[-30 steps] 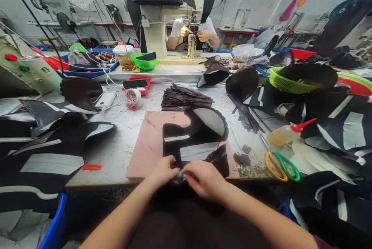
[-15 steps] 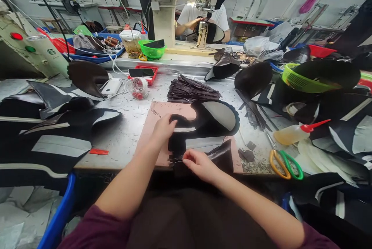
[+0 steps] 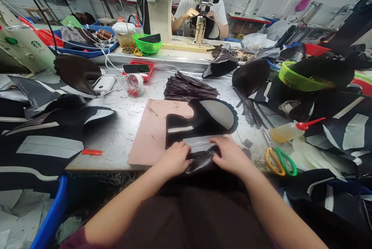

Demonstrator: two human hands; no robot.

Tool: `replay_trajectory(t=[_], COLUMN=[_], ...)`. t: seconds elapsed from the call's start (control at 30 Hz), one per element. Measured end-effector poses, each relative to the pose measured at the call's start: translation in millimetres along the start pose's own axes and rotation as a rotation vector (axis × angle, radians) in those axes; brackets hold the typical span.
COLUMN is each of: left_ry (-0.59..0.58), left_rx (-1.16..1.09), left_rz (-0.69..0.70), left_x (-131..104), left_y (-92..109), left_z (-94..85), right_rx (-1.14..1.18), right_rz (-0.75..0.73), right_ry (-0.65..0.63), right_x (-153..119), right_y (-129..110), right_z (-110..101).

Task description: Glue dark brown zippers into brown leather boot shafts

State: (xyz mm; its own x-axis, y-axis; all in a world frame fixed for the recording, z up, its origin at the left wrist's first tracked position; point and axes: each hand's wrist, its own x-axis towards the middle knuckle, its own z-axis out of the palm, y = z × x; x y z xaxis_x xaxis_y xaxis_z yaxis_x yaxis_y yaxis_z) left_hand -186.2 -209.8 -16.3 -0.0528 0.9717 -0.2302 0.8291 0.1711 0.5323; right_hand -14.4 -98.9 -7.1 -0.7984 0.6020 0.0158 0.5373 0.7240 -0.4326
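Observation:
A black shoe upper piece [image 3: 203,119] with pale backing patches and a scalloped end lies across a pink board [image 3: 148,133]. Its near flap is folded up, showing a shiny dark side. My left hand [image 3: 176,158] grips that flap on the left, fingers above and thumb at the fold. On the other side my right hand [image 3: 229,155] pinches the same flap near the pale strip. Behind the board sits a stack of dark leather strips [image 3: 188,88].
Scissors [image 3: 280,160] and a glue bottle [image 3: 287,131] lie to the right. More upper pieces [image 3: 52,144] cover the left side. A sewing machine [image 3: 159,9] stands behind, with a person working beyond it. A phone [image 3: 136,69] rests in a red tray.
Both hands have come to the near flap; the left moved down from the piece's left end, the right shifted rightward. The flap is now folded up. The whole view has shifted slightly.

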Motion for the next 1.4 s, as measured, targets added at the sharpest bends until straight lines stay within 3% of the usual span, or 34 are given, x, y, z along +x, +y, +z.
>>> replay_trajectory(t=[0.13,0.27,0.37,0.53,0.6,0.67,0.77,0.83,0.9,1.0,1.03,1.13,1.2,1.27,1.33,1.4], left_ry=[-0.057,-0.084,-0.059,-0.002,0.007,0.010,0.032,0.066,0.244,0.644,0.688,0.516,0.402,0.343,0.442,0.633], left_rx=[-0.049,-0.061,-0.033,0.049,0.080,0.106,0.152,0.179,0.163,-0.080,-0.207,-0.455,-0.430,-0.254,0.037,0.269], left_rz=[-0.056,-0.110,-0.145,-0.145,-0.132,-0.105,-0.089,-0.128,-0.218,-0.303,-0.280,-0.101,0.079,0.348,0.540,0.542], left_x=[7,9,8,8,9,8,2,-1,0,16,23,37,31,13,-13,-38], left_y=[1,-1,-2,-1,1,4,5,-1,-13,-35,-40,-41,-33,-25,-24,-31], left_z=[-9.0,-10.7,-6.0,3.9,5.9,5.9,-0.1,-9.6,-23.1,-43.7,-48.7,-53.8,-47.8,-34.8,-16.8,2.7], right_rx=[-0.134,-0.146,-0.154,-0.265,-0.060,0.349,0.993,1.234,1.331,1.374,1.388,1.480,1.536,1.506,1.396,1.291], right_rz=[0.116,0.101,0.108,0.080,0.011,-0.019,0.128,0.288,0.406,0.484,0.498,0.526,0.535,0.554,0.600,0.647], right_ry=[-0.187,-0.243,-0.208,-0.003,0.035,0.003,-0.074,-0.083,-0.091,-0.132,-0.142,-0.170,-0.190,-0.179,-0.121,-0.062], right_x=[1,6,9,6,6,9,16,20,23,25,25,27,29,31,31,32], right_y=[17,18,20,6,-10,-30,-51,-57,-56,-54,-53,-53,-53,-54,-55,-57], right_z=[-18,-17,-11,-9,-5,7,35,51,59,57,55,48,46,49,52,54])
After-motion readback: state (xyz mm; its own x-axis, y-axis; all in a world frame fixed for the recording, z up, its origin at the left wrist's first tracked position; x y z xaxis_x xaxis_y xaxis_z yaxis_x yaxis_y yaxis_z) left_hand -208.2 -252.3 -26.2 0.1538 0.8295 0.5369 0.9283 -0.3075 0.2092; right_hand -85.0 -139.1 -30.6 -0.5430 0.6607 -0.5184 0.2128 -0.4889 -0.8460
